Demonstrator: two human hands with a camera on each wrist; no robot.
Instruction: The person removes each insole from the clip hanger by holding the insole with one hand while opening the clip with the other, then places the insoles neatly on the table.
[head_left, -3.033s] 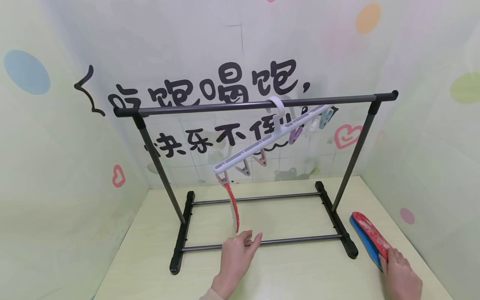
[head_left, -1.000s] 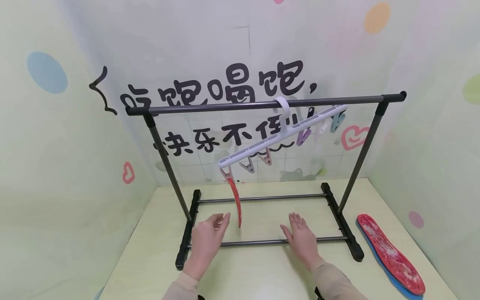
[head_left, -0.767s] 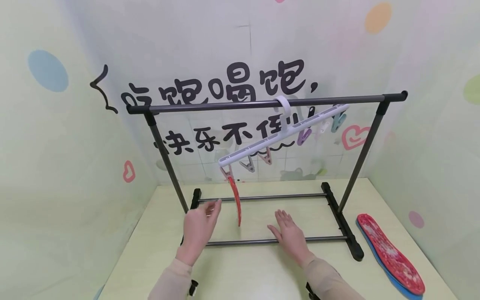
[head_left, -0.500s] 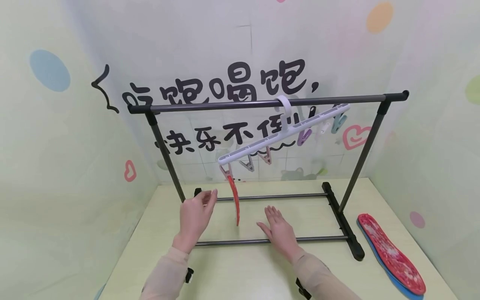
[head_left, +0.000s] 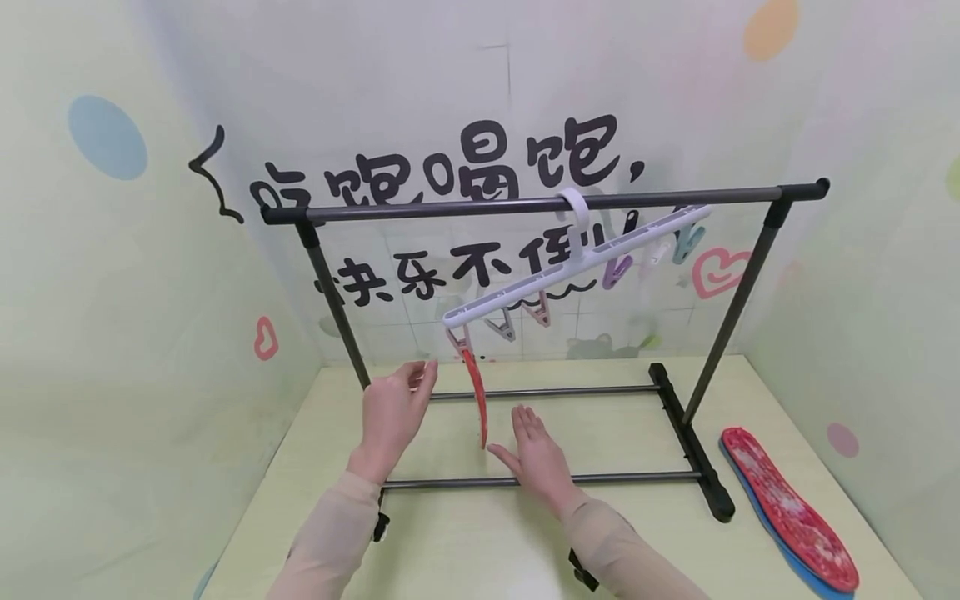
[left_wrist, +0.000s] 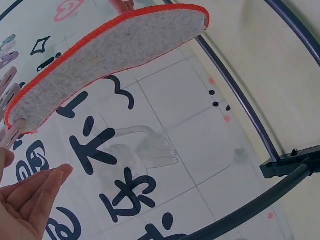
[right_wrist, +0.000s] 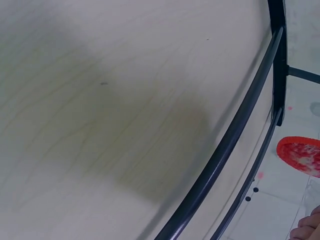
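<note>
A red-edged insole hangs edge-on from a pink clip at the low left end of a white clip hanger. Its grey underside faces the left wrist view, where the whole insole is seen. My left hand is raised just left of the insole, fingers bent toward the thumb, with nothing in them. Beside the insole's lower tip, on the right, my right hand has its fingers straight and thumb spread. Fingertips show behind the insole in the left wrist view.
The hanger tilts from the top bar of a black rack. Several other clips, such as a purple clip, hang from it. A red-patterned insole with a blue layer beneath lies on the table, right of the rack's foot.
My right hand has let go of the insole on the table and moved left toward the hanging one. My left hand has shifted left and up from below that insole's tip.
</note>
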